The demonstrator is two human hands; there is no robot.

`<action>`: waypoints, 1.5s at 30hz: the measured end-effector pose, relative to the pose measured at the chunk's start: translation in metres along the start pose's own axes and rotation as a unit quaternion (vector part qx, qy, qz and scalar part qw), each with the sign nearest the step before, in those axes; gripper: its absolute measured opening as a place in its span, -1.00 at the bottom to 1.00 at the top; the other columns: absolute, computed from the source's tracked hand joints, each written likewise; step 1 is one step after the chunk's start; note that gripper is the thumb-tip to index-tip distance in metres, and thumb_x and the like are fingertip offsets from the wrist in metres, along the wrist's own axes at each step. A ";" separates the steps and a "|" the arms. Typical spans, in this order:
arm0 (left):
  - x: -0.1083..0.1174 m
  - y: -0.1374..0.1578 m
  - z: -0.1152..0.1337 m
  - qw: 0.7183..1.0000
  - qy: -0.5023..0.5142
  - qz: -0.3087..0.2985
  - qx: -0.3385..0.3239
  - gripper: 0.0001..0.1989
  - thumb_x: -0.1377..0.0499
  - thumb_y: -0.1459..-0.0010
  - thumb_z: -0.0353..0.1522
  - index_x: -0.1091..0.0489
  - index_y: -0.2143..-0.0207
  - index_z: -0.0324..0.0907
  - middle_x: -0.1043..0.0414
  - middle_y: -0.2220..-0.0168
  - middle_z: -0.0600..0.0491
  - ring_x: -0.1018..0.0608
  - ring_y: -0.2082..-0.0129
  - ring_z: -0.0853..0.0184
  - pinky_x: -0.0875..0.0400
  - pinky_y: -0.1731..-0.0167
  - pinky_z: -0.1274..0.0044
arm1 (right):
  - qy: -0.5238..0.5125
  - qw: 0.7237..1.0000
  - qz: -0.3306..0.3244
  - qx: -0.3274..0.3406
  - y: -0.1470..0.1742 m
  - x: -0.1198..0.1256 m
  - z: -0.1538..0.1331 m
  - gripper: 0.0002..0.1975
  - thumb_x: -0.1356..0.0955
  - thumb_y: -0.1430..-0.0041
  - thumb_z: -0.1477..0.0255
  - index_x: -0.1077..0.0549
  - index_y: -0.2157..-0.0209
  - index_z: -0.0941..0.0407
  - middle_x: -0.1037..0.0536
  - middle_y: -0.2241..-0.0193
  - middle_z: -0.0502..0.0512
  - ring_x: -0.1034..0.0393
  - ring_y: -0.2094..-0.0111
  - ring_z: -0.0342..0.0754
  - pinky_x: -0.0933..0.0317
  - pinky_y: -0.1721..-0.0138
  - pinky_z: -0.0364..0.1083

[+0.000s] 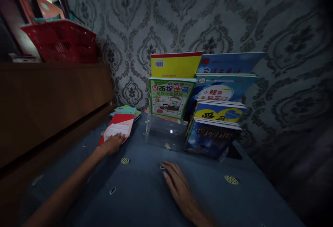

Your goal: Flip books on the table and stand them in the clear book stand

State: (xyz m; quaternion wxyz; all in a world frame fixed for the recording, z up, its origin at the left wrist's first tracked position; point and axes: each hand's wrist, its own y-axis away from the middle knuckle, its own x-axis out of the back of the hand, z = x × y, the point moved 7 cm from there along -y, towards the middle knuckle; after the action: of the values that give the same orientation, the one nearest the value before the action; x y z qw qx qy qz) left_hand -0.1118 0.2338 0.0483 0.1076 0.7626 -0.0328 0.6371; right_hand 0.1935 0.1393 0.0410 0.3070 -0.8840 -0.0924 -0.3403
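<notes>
My left hand (113,144) rests on the lower part of a red and pink book (122,118), its fingers laid over the cover. That book tops a small pile at the left, where a teal book (126,110) shows behind it. Its thumb is not clear to see. My right hand (179,188) is over the blue cloth with nothing in it, thumb and fingers apart. Beyond it stands a clear acrylic book rack (166,131). A green picture book (170,98) and a yellow book (175,64) lean in its left side.
In the rack's right column are a dark blue book (212,138), yellow-and-blue books (221,112), a light blue book (218,88) and a blue book (229,62). A red basket (63,40) sits on a brown wooden cabinet (54,105) at the left. Patterned wallpaper (130,29) covers the back wall.
</notes>
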 end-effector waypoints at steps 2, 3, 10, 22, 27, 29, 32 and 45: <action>-0.002 0.010 0.008 1.000 -0.002 -0.005 -0.005 -0.35 0.04 -0.16 -0.56 -0.05 -0.32 -0.21 -0.11 -0.31 -0.32 -0.24 -0.31 0.02 -0.29 -0.13 0.20 | 0.006 1.000 0.002 0.003 0.000 -0.001 0.000 -0.67 -0.19 -0.39 0.32 -0.46 -0.06 0.02 -0.53 -0.04 0.18 -0.41 -0.11 0.13 -0.31 -0.14 0.27; -0.003 0.014 0.013 1.000 -0.004 -0.007 -0.008 -0.35 0.02 -0.15 -0.56 -0.06 -0.32 -0.22 -0.13 -0.30 -0.32 -0.26 -0.30 0.02 -0.31 -0.12 0.21 | 0.007 1.000 0.002 0.004 0.000 -0.001 0.000 -0.68 -0.19 -0.39 0.32 -0.46 -0.05 0.02 -0.53 -0.03 0.18 -0.41 -0.10 0.13 -0.32 -0.14 0.27; -0.003 0.053 0.057 0.999 -0.019 -0.031 -0.039 -0.41 0.03 -0.15 -0.58 -0.16 -0.26 -0.39 -0.23 -0.21 -0.43 -0.35 -0.23 -0.04 -0.37 -0.06 0.21 | -0.006 1.000 0.000 0.026 -0.001 0.000 -0.006 -0.70 -0.19 -0.39 0.33 -0.47 -0.02 0.03 -0.54 0.00 0.19 -0.43 -0.07 0.10 -0.34 -0.12 0.22; 0.002 0.133 0.192 0.972 -0.038 -0.023 -0.232 -0.39 -0.13 -0.01 -0.52 -0.28 -0.17 -0.47 -0.37 -0.09 -0.47 -0.50 -0.07 -0.13 -0.44 0.03 0.18 | -0.022 0.998 -0.035 0.038 -0.002 -0.003 -0.016 -0.68 -0.18 -0.40 0.36 -0.48 -0.02 0.06 -0.53 0.02 0.21 -0.42 -0.04 0.06 -0.33 -0.08 0.14; 0.005 0.158 0.241 0.954 -0.017 -0.027 -0.299 -0.31 -0.16 -0.07 -0.45 -0.16 -0.27 -0.49 -0.20 -0.20 -0.57 -0.39 -0.17 -0.24 -0.46 0.10 0.15 | -0.001 0.998 -0.025 0.054 -0.002 0.001 -0.019 -0.69 -0.18 -0.38 0.39 -0.50 0.04 0.07 -0.55 0.04 0.20 -0.41 -0.05 0.07 -0.30 -0.11 0.15; 0.013 0.161 0.248 0.943 0.008 -0.026 -0.333 -0.32 -0.15 -0.11 -0.44 -0.14 -0.29 -0.41 -0.17 -0.24 -0.49 -0.33 -0.23 -0.20 -0.43 0.04 0.15 | 0.015 0.998 -0.023 0.057 -0.001 0.004 -0.019 -0.71 -0.18 -0.37 0.40 -0.51 0.08 0.07 -0.55 0.04 0.21 -0.40 -0.05 0.08 -0.30 -0.10 0.15; 0.025 0.150 0.238 0.928 0.060 -0.016 -0.368 -0.38 -0.09 -0.21 -0.46 -0.09 -0.33 -0.24 -0.16 -0.30 -0.26 -0.26 -0.29 -0.02 -0.31 -0.13 0.19 | 0.038 0.996 -0.037 0.069 0.004 0.005 -0.017 -0.72 -0.19 -0.35 0.44 -0.50 0.08 0.08 -0.54 0.02 0.22 -0.39 -0.06 0.08 -0.31 -0.08 0.15; 0.005 0.087 0.176 0.939 0.063 -0.063 -0.333 -0.30 -0.01 -0.32 -0.53 0.08 -0.36 0.24 0.13 -0.42 0.00 0.00 -0.40 0.07 0.06 -0.26 0.01 | 0.090 0.991 -0.079 0.055 0.011 -0.003 -0.003 -0.69 -0.27 -0.32 0.46 -0.44 -0.06 0.12 -0.47 -0.11 0.26 -0.29 -0.19 0.10 -0.19 -0.22 0.20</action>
State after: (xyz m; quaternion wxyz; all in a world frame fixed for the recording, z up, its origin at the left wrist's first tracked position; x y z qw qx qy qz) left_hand 0.0424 0.1131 0.0353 0.3971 0.6421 -0.1886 0.6281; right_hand 0.1933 0.1288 0.0353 0.3348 -0.8212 -0.1526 -0.4361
